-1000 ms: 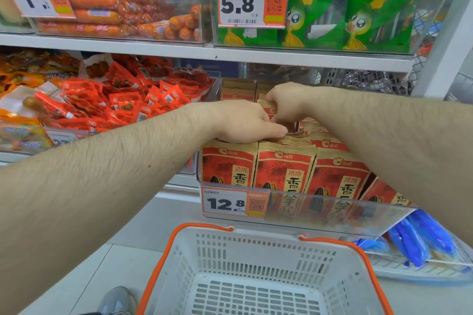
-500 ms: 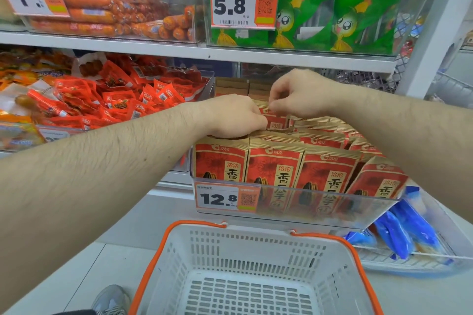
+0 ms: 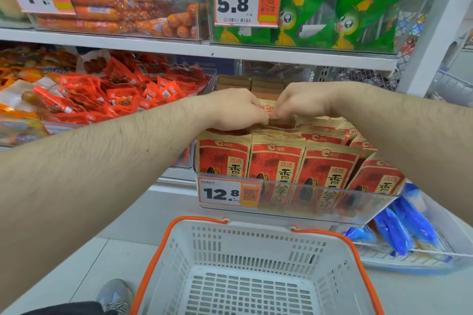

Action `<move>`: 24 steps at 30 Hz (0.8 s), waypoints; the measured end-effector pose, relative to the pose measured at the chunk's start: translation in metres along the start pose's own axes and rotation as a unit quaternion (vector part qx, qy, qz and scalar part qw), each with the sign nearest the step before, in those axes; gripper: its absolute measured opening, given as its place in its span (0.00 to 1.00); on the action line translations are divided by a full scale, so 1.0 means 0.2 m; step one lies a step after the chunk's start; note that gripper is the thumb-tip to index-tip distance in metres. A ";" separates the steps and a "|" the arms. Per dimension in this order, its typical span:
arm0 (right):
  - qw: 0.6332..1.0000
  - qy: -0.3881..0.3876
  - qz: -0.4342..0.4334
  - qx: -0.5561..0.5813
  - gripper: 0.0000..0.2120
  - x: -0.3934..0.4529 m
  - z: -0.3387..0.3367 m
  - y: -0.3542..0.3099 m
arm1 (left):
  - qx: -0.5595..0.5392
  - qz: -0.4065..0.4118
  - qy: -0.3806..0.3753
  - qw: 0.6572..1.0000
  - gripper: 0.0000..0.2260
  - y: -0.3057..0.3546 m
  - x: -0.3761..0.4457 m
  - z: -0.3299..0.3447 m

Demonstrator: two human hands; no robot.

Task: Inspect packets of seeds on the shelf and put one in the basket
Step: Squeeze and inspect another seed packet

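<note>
Red-and-gold seed packets [image 3: 277, 163] stand in rows inside a clear plastic bin [image 3: 332, 202] on the middle shelf, behind a 12.8 price tag [image 3: 230, 193]. My left hand [image 3: 235, 110] and my right hand [image 3: 304, 100] reach over the front row, fingertips meeting on the top edge of one seed packet [image 3: 268, 107] in a row further back. Both hands pinch that packet; its body is hidden by the hands and the front rows. Below the bin sits the white basket [image 3: 194, 245] with orange handles, with nothing visible in it.
Red snack sachets [image 3: 122, 94] fill the bin to the left. The shelf above carries sausages [image 3: 107, 5] and green packs [image 3: 358, 13] with a 5.8 tag. Blue packets [image 3: 401, 227] lie in a low tray at right. A grey shoe [image 3: 115, 294] shows beside the basket.
My right hand has come down and left to meet my left hand's fingertips on a back-row packet. The view has tilted slightly; the basket stays below.
</note>
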State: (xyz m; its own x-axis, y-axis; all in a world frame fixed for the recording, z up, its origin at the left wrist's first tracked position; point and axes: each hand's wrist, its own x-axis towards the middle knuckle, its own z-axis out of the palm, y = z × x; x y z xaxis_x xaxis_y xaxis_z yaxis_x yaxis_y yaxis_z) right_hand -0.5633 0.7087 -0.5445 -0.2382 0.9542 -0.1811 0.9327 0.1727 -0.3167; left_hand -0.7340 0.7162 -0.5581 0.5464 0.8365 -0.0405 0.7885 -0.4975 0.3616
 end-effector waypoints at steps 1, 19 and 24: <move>0.998 0.010 0.008 -0.062 0.10 0.00 0.01 0.00 | -0.001 0.000 0.001 1.000 0.16 0.00 0.00 0.00; 0.777 0.557 -0.177 0.234 0.13 -0.10 -0.22 -0.42 | -0.416 0.143 0.374 0.816 0.08 0.09 -0.18 -0.38; 0.815 0.453 -0.193 0.306 0.11 -0.09 -0.14 -0.59 | -0.532 0.094 0.346 0.767 0.14 -0.02 -0.33 -0.34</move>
State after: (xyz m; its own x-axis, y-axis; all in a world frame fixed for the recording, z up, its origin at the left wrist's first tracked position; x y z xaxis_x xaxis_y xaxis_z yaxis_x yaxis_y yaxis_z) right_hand -0.6612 0.6775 -0.4781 0.0737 0.6949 0.7153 0.4605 0.6125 -0.6425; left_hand -0.7931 0.6779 -0.4929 0.0518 0.8782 0.4755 -0.1637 -0.4622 0.8715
